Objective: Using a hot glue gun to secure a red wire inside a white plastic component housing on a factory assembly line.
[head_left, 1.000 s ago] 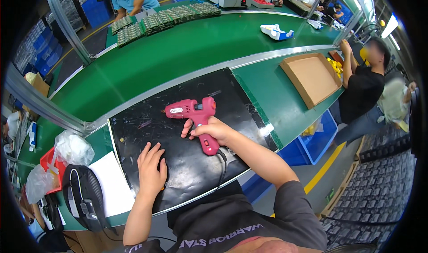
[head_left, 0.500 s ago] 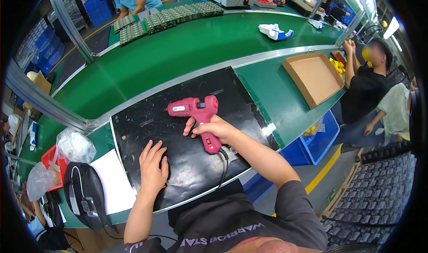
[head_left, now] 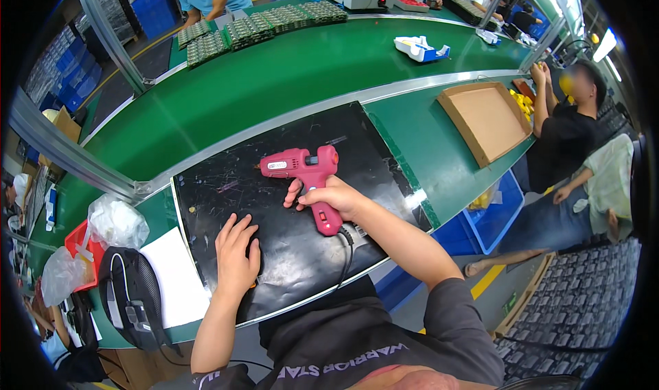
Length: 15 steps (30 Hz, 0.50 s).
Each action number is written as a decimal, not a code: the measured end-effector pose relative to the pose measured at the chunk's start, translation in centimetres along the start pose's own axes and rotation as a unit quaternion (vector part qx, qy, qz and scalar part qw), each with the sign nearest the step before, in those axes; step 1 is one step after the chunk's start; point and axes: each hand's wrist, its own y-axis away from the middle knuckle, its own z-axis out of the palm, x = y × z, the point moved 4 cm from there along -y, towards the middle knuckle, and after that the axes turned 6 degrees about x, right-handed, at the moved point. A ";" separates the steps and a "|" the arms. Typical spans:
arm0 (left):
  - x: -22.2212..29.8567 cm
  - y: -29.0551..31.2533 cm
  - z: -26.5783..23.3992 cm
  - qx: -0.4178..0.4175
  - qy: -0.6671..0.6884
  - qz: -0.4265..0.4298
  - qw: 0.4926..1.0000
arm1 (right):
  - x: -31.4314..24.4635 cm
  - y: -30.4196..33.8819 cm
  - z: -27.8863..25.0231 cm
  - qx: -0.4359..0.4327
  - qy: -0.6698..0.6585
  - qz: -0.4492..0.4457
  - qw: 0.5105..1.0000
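Observation:
My right hand (head_left: 334,198) is wrapped round the handle of a pinkish-red hot glue gun (head_left: 317,176). The gun's nozzle points left, and a black cord (head_left: 349,259) runs from the bottom of its grip toward the table's near edge. Flat on the black work mat (head_left: 288,253) lies my left hand (head_left: 237,253), its fingers stretched out and holding nothing. It rests left of the glue gun, apart from it. A small orange bit shows beside my left wrist, mostly hidden.
Left stand a black mesh bag (head_left: 129,294), a white sheet (head_left: 175,280) and a red bin (head_left: 77,239) with plastic bags. A cardboard tray (head_left: 484,122) sits at right. Beyond the metal rail, a green conveyor (head_left: 274,81) carries circuit boards (head_left: 264,26) and a white-blue part (head_left: 420,49). Co-workers sit around.
My hands and the glue gun hold nearly the same place. The items on the conveyor have shifted very slightly in view. At far right, a person in a light top has moved.

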 end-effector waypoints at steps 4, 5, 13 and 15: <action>0.0 0.0 0.0 -0.005 -0.002 -0.006 1.000 | -0.1 0.0 0.1 -0.004 -0.006 0.000 1.000; 0.0 0.0 0.0 -0.005 -0.002 -0.006 1.000 | -0.1 0.0 0.1 -0.004 -0.009 0.001 1.000; -0.2 0.0 0.1 -0.002 0.003 -0.006 1.000 | 0.0 0.0 0.1 -0.004 -0.006 0.005 1.000; -0.1 0.0 0.0 -0.002 0.004 -0.007 1.000 | -0.1 0.0 0.1 -0.005 -0.006 0.005 1.000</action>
